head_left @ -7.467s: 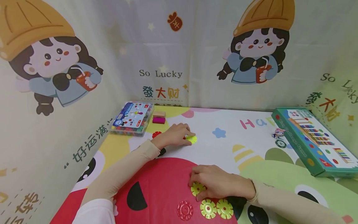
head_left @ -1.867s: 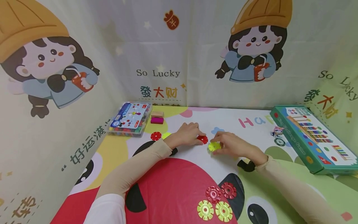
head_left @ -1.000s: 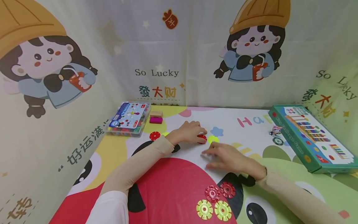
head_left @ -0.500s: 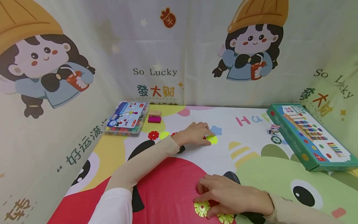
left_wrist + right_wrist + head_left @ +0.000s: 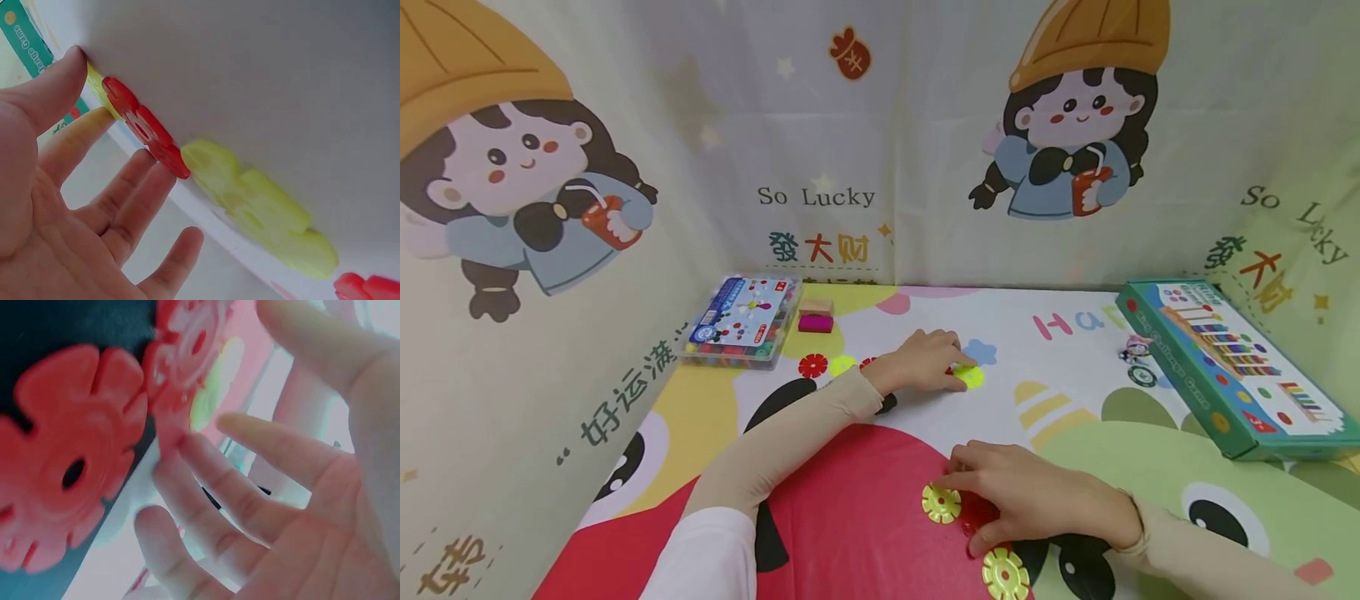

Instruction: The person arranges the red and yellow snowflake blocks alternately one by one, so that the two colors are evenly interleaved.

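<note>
My left hand [image 5: 928, 362] pinches a yellow notched plastic disc [image 5: 972, 377] between thumb and index finger, at the right end of a row of discs on the table. A red disc [image 5: 145, 126] adjoins it in the left wrist view, followed by another yellow disc [image 5: 259, 209]. My right hand [image 5: 1026, 492] spreads over the nearer discs, its index fingertip at a yellow disc [image 5: 942, 504]. Its thumb is beside a partly hidden red disc [image 5: 972, 527]. A second red disc [image 5: 75, 456] lies close to the fingers in the right wrist view. Nearest the front is one more yellow disc [image 5: 1006, 573].
A clear box [image 5: 741, 325] of colourful parts stands at the back left, beside a pink block [image 5: 816, 322] and a tan block [image 5: 816, 307]. The row's left end has a red disc [image 5: 812, 365]. At right lies a green game box [image 5: 1232, 367] by a small figure [image 5: 1137, 348].
The right hand set a yellow disc at the row's end and came back to the near discs. The left hand shifted right onto that disc. One near yellow disc has moved away from the front.
</note>
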Tool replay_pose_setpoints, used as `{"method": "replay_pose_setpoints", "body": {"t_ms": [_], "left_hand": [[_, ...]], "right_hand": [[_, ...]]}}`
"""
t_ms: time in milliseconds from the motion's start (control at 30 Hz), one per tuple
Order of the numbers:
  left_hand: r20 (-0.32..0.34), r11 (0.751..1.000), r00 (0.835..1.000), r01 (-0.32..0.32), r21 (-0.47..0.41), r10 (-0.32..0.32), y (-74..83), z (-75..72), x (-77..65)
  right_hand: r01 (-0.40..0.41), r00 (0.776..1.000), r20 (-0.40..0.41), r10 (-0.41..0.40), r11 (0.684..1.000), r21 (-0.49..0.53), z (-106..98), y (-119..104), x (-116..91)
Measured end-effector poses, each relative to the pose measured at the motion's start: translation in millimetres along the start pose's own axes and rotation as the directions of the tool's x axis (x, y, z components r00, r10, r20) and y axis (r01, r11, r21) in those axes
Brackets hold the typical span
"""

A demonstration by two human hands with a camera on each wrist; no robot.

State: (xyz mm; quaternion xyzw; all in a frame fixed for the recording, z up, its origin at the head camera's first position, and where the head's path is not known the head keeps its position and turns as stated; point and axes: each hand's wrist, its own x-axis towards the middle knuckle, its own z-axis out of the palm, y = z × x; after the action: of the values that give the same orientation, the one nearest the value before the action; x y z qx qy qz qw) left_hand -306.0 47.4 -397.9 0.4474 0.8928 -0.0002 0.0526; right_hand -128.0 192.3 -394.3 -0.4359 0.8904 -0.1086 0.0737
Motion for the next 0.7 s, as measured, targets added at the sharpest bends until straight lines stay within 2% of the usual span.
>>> {"method": "replay_pose_setpoints", "body": {"t_ms": [167, 433, 700], "left_hand": [[0.001, 1.000, 1.000, 0.010, 0.006, -0.010, -1.3, -0.1, 0.3], [-0.010, 1.000, 1.000, 0.003, 0.020, -0.003, -2.2, 4.3, 3.0], [-0.006, 1.000, 1.000, 0.015, 0.006, -0.015, -0.3, 1.3, 3.1]], "right_hand": [[-0.089, 0.996, 0.038, 0.087, 0.994, 0.069, -3, 5, -6], [-0.210, 0.977, -0.006, 0.211, 0.976, 0.062, -3, 9, -12], [-0.270, 0.960, 0.119, 0.252, 0.949, 0.164, -9, 17, -17]]}}
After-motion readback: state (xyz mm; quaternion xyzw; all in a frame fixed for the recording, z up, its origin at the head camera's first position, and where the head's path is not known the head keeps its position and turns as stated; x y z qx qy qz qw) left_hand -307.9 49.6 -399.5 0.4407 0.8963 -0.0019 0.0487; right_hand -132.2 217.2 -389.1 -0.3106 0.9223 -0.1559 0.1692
